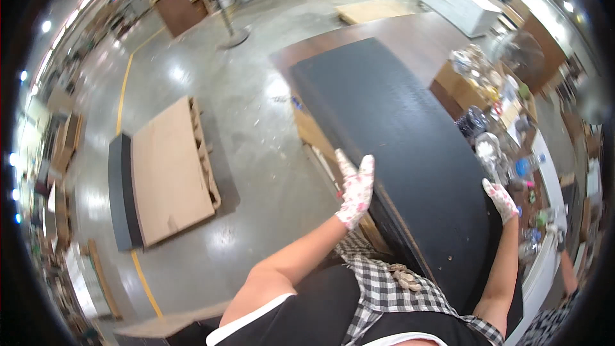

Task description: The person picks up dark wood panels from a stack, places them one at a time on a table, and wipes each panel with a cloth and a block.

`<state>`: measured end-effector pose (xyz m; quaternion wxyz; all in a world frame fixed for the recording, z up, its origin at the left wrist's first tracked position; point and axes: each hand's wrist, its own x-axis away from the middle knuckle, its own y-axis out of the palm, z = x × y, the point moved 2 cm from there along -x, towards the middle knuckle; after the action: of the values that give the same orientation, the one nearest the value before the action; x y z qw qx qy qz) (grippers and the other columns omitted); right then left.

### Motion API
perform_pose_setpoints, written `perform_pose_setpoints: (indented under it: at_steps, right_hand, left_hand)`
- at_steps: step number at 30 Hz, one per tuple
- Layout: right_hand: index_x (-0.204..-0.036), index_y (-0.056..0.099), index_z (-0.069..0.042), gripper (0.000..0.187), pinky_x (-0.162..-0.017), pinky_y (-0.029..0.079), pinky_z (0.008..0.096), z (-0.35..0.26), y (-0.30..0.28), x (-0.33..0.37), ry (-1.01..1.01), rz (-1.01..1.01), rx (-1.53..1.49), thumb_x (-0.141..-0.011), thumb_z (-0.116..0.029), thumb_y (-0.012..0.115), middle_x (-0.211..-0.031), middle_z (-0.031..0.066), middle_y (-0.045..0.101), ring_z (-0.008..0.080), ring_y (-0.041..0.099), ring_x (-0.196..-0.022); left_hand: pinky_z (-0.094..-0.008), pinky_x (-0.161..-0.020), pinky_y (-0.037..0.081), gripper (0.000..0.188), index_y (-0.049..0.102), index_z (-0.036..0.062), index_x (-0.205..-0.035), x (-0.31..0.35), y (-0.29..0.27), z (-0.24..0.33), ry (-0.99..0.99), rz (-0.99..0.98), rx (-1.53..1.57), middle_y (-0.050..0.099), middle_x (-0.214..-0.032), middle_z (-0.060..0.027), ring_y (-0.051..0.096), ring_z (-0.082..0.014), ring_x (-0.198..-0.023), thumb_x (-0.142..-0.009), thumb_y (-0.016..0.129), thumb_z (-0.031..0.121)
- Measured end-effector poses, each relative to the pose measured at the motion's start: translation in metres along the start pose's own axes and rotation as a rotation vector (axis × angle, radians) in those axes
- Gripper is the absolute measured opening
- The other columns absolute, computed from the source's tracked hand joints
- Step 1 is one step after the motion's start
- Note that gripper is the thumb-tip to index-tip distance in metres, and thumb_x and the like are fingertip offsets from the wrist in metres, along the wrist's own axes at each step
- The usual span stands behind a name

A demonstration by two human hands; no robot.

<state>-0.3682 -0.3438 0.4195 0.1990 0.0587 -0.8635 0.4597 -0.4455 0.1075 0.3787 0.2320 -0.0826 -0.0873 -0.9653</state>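
A long black panel (397, 122) lies in front of me, running away from my waist over a brown board (423, 35). At its left edge is my left hand (357, 189), in a white glove with pink flowers. The thumb rests over the top face and the fingers run along the outer side. My right hand (501, 200), gloved alike, grips the opposite edge with its thumb toward the top face. The undersides of both grips are hidden. A worn, chipped rim shows along the panel's near left edge.
A tan board stack (170, 166) with a dark strip (123, 192) lies on the floor at left. An open carton (458, 86) and bagged clutter (490, 150) crowd the right side. Another person's arm (567, 269) reaches in at lower right. A fan stand base (235, 38) stands beyond.
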Motion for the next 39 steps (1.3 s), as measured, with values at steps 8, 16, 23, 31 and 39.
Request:
perform_pose_setpoints:
  at_steps: [8, 16, 23, 31, 39]
  right_hand:
    - [-0.091, 0.065, -0.005, 0.049, -0.077, 0.038, 0.0263, 0.002, 0.004, 0.007, -0.012, 0.035, -0.103, -0.097, -0.053, 0.058, -0.083, -0.0067, 0.054, 0.007, 0.045, -0.082]
    - [-0.08, 0.054, -0.009, 0.05, -0.069, 0.034, 0.0296, 0.005, -0.007, 0.014, -0.035, 0.011, 0.119, -0.098, -0.056, 0.051, -0.079, -0.005, 0.045, 0.0098, 0.04, -0.077]
    - [-0.102, 0.047, -0.006, 0.043, -0.084, 0.031, 0.0297, 0.02, -0.014, 0.002, -0.067, 0.028, 0.132, -0.101, -0.048, 0.046, -0.101, -0.0008, 0.043, 0.0127, 0.039, -0.096]
    - [-0.126, 0.039, -0.002, 0.044, -0.1, 0.028, 0.0298, 0.017, -0.012, -0.024, -0.176, 0.041, 0.107, -0.104, -0.04, 0.041, -0.127, 0.004, 0.04, 0.0161, 0.037, -0.118]
    - [-0.15, 0.03, 0.001, 0.055, -0.117, 0.025, 0.0299, 0.06, -0.03, -0.084, -0.292, 0.091, -0.109, -0.106, -0.032, 0.036, -0.153, 0.0087, 0.036, 0.0195, 0.036, -0.14]
  left_hand:
    - [-0.0417, -0.123, 0.001, 0.098, -0.007, -0.0125, -0.151, -0.004, -0.018, -0.005, 0.114, -0.042, -0.173, -0.009, -0.16, -0.0316, -0.009, -0.0394, -0.151, -0.098, 0.052, 0.046]
    - [-0.0489, -0.122, 0.0, 0.098, -0.006, -0.012, -0.151, 0.014, -0.005, -0.009, 0.113, -0.025, -0.31, -0.01, -0.159, -0.0327, -0.01, -0.0443, -0.15, -0.099, 0.047, 0.051]
    - [-0.0495, -0.122, 0.002, 0.095, -0.005, -0.0101, -0.152, 0.024, 0.008, -0.011, 0.14, 0.008, -0.324, -0.009, -0.159, -0.0329, -0.007, -0.0444, -0.15, -0.1, 0.048, 0.049]
    - [-0.0472, -0.122, 0.004, 0.087, 0.003, -0.0041, -0.155, 0.018, -0.005, -0.023, 0.132, -0.05, -0.274, -0.002, -0.162, -0.0275, -0.002, -0.0424, -0.15, -0.101, 0.041, 0.053]
    - [-0.0412, -0.111, 0.037, 0.05, 0.055, 0.0054, -0.135, 0.14, -0.135, -0.164, 0.011, -0.177, -0.35, 0.057, -0.135, -0.0211, 0.051, -0.0344, -0.129, -0.104, 0.035, 0.039]
